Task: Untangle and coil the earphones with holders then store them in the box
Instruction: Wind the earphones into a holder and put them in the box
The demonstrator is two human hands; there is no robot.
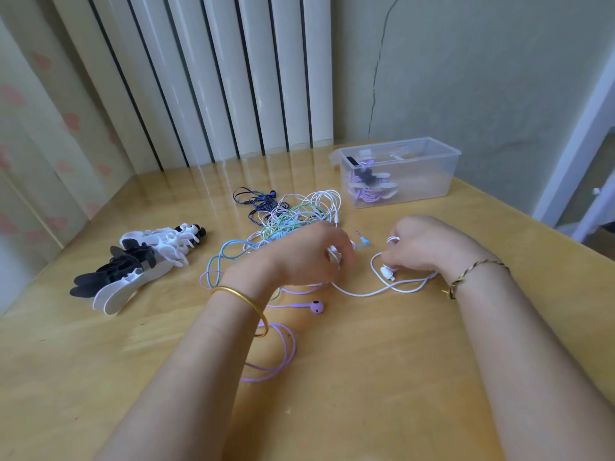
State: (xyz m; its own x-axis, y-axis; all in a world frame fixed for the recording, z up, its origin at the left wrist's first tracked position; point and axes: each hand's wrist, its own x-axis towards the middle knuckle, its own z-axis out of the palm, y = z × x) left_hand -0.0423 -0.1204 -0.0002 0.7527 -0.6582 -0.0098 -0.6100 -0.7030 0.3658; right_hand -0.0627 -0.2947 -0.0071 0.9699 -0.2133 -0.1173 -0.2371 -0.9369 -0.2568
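Downward view onto a glossy wooden table (pixel 399 377). Near the middle, a loose tangle of earphone cables (pixel 293 214) in white, green, light blue and pink, with a dark blue pair (pixel 256 197) trailing off its far left edge. Just in front of the tangle, both bare hands on a white earphone cable (pixel 366 292). Left hand (pixel 309 247) with fingers curled and fingertips pinched on one part of that cable, a gold bangle (pixel 246 301) on the wrist. Right hand (pixel 419 244) also curled, thumb and fingers pinched on another part of it beside a small white bud, a braided bracelet (pixel 476 271) on the wrist. Between the hands, the white cable lying on the table in a crossed loop. Between the hands and slightly farther back, a light blue plug (pixel 363 239) flat on the wood. Below the left wrist, a purple earbud (pixel 315 307), and a purple cable (pixel 283 354) looping out from under the left forearm. At the far left, well apart from the tangle, a pile of black and white holders (pixel 133 267). At the far right, a clear plastic box (pixel 429 184), open on top, with coiled earphones (pixel 371 186) on holders at its left end. Behind the table, a white radiator (pixel 216 78) against a pale wall.
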